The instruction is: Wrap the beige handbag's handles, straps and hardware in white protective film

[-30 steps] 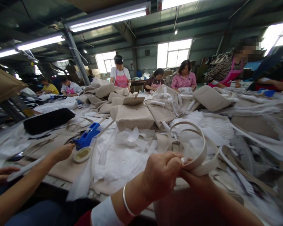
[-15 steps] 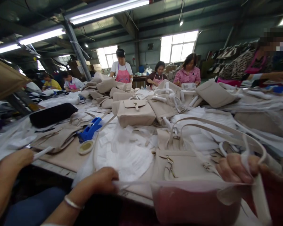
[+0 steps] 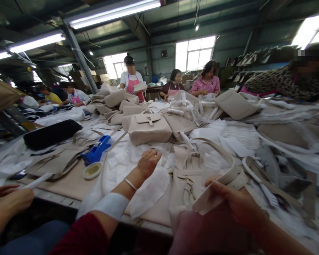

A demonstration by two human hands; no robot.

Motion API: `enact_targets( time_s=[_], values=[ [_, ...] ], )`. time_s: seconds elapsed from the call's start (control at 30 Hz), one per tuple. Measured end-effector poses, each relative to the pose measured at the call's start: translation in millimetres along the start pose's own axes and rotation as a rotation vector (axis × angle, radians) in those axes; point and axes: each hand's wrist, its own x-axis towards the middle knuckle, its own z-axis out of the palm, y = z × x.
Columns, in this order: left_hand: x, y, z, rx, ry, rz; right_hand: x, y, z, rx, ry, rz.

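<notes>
My left hand (image 3: 148, 162) reaches forward over the table, its fingers curled down onto a crumpled white paper sheet (image 3: 149, 191). Low on the right, my right hand (image 3: 235, 202) is closed on the end of a beige strap (image 3: 230, 173), with the thumb pressed on top. The strap loops up from a flat beige bag (image 3: 184, 184) with gold fittings that lies between my hands. A blurred pinkish sheet hangs below my right hand.
A blue tape dispenser (image 3: 97, 150), a small round tin (image 3: 92, 170) and a black pouch (image 3: 51, 134) lie at left. Finished beige handbags (image 3: 149, 129) pile up mid-table among straps and paper. A co-worker's hands (image 3: 7, 200) are at the lower left; several workers sit opposite.
My left hand let go of the clear plastic it was pulling and moved forward onto the white paper. My right hand dropped lower, still on the strap.
</notes>
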Motion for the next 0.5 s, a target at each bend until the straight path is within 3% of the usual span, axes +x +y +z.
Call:
enact_targets(
  time_s=[0.1, 0.2, 0.37, 0.5],
  values=[
    [45, -11, 24.5, 0.025, 0.036, -0.004, -2, 0, -9, -0.001, 0.065, -0.038],
    [64, -22, 37.1, 0.004, 0.075, -0.005, 0, 1, -15, 0.039, 0.103, -0.030],
    [61, -30, 40.7, -0.109, 0.202, -0.033, 6, 5, -22, 0.060, 0.036, 0.001],
    [50, -10, 22.7, -0.247, 0.332, -0.078, 12, 7, -22, 0.070, 0.041, -0.004]
  ],
)
